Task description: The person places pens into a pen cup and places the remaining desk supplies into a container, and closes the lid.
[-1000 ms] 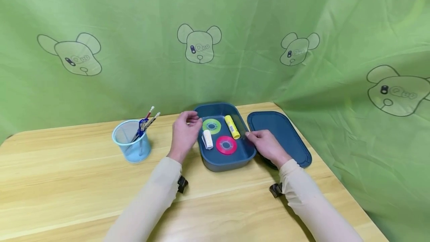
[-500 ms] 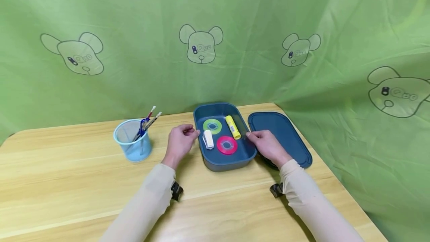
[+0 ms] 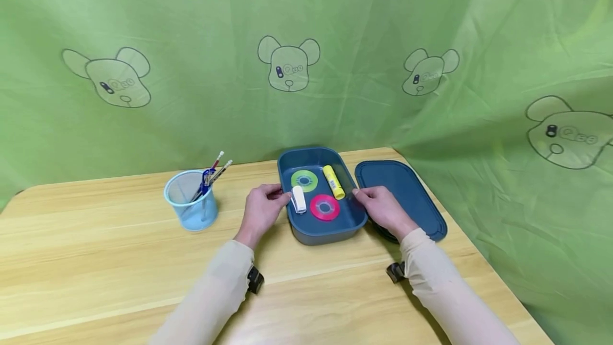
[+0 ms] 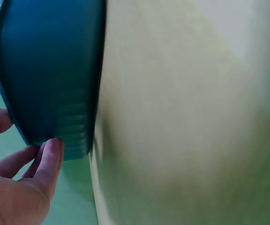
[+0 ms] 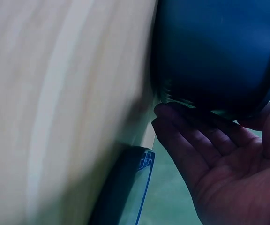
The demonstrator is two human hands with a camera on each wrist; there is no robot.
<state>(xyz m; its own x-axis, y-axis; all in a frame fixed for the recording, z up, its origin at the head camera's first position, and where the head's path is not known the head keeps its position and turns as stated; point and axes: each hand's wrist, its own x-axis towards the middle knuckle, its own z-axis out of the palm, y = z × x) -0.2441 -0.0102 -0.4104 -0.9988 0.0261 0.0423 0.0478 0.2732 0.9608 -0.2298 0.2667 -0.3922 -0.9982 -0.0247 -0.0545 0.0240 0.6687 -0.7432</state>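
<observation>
A dark blue plastic box (image 3: 325,237) stands on the table between both hands. My left hand (image 3: 262,209) pinches its left wall, thumb at the rim; in the left wrist view the fingertips (image 4: 53,149) touch the outside. On the opposite side my right hand (image 3: 382,207) grips the right wall, thumb over the rim, and the right wrist view shows the other fingers (image 5: 186,138) against the outer wall. Inside lie a small white stapler (image 3: 299,199), a yellow glue stick (image 3: 334,182), a green disc-shaped roll (image 3: 296,180) and a pinkish-red one (image 3: 316,208).
A dark blue lid (image 3: 404,190) lies flat right of the box, partly beneath the right hand. Further left stands a light blue mesh pen cup (image 3: 197,217) with pencils and a blue-handled item. A green curtain (image 3: 335,111) hangs behind and to the right.
My left hand drew back from above the box's left rim, then came back and took hold of the left wall. The right hand kept its grip; the box stayed in place.
</observation>
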